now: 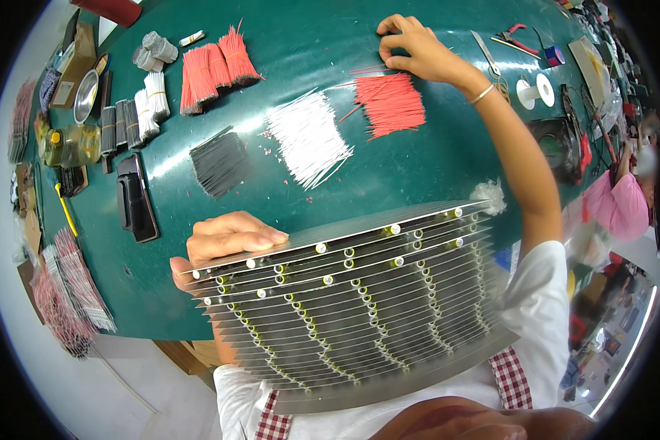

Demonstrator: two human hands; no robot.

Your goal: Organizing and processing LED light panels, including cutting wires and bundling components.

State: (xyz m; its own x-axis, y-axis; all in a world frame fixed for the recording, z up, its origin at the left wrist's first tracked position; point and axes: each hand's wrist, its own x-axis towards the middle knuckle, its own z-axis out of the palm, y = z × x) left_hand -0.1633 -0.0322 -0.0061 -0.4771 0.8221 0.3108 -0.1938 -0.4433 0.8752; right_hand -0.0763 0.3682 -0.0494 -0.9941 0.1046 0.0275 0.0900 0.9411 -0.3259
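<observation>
A rack of thin, stacked metal plates (396, 293), joined by columns of small ring-shaped spacers, is tilted in front of my chest. My left hand (231, 238) grips its far left corner, fingers over the top plate and thumb at the edge. At the far edge of a loose pile of red wires (392, 106), my right hand (418, 51) has its fingers bent into a pinch; whether a wire is between the tips is too small to tell. Left of the red pile lie loose white wires (312, 139) and loose black wires (220, 163).
Bundled red wires (218, 70) and bundled white wires (152, 99) lie back left on the green table (176, 205). A black phone case (136, 198) and an oil bottle (73, 145) sit at the left. Tweezers (485, 53), red-handled pliers (517, 31) and a white spool (535, 92) lie right.
</observation>
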